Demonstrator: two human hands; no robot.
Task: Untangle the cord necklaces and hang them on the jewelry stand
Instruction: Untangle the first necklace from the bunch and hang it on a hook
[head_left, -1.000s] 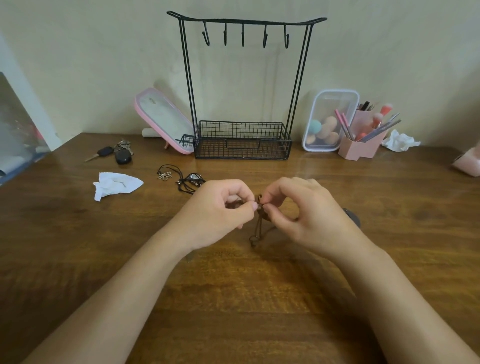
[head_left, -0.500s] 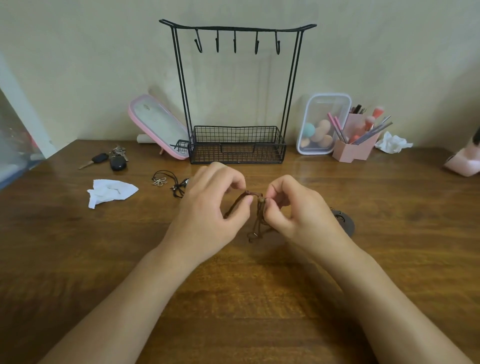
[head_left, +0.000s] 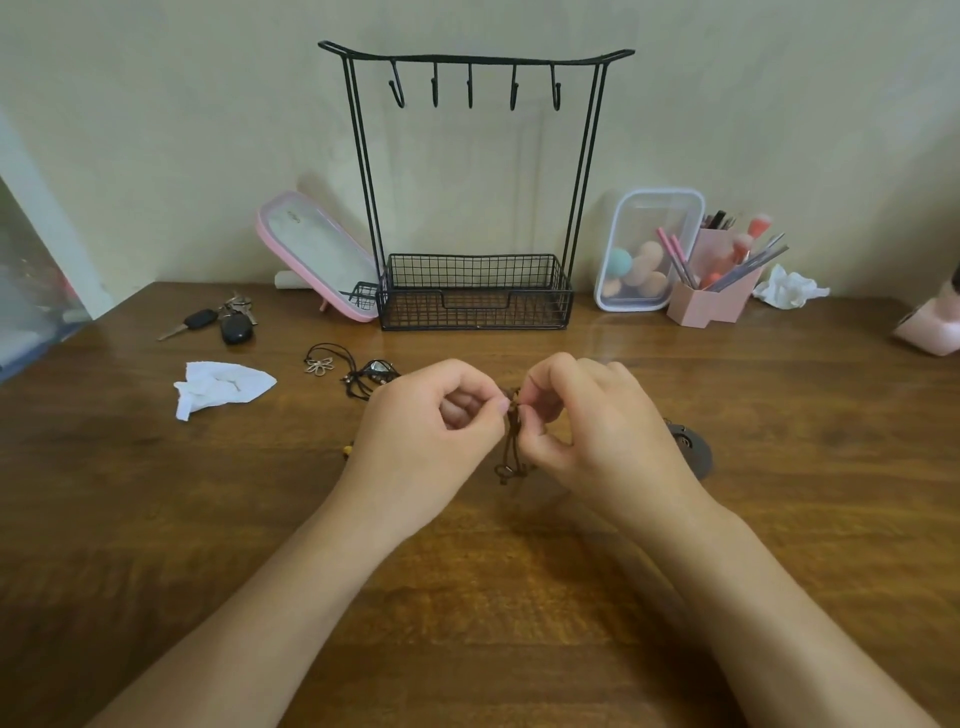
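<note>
A brown cord necklace (head_left: 511, 441) hangs knotted between my two hands above the wooden table (head_left: 467, 597). My left hand (head_left: 426, 441) pinches its top from the left, and my right hand (head_left: 597, 441) pinches it from the right. A dark round pendant (head_left: 691, 452) shows behind my right hand. Two black cord necklaces (head_left: 353, 371) lie tangled on the table, one with a flower pendant. The black wire jewelry stand (head_left: 475, 182) rises at the back, its hooks bare above a mesh basket.
Keys (head_left: 223, 322) and a crumpled tissue (head_left: 218, 387) lie at the left. A pink-framed mirror (head_left: 317, 254) leans beside the stand. To the right stand a clear sponge box (head_left: 647, 249), a pink brush holder (head_left: 714, 286), another tissue (head_left: 787, 288) and a pink object (head_left: 932, 330).
My hands stay on the brown cord and work its knot, the left fingers closing in toward the right. The camera has shifted slightly.
</note>
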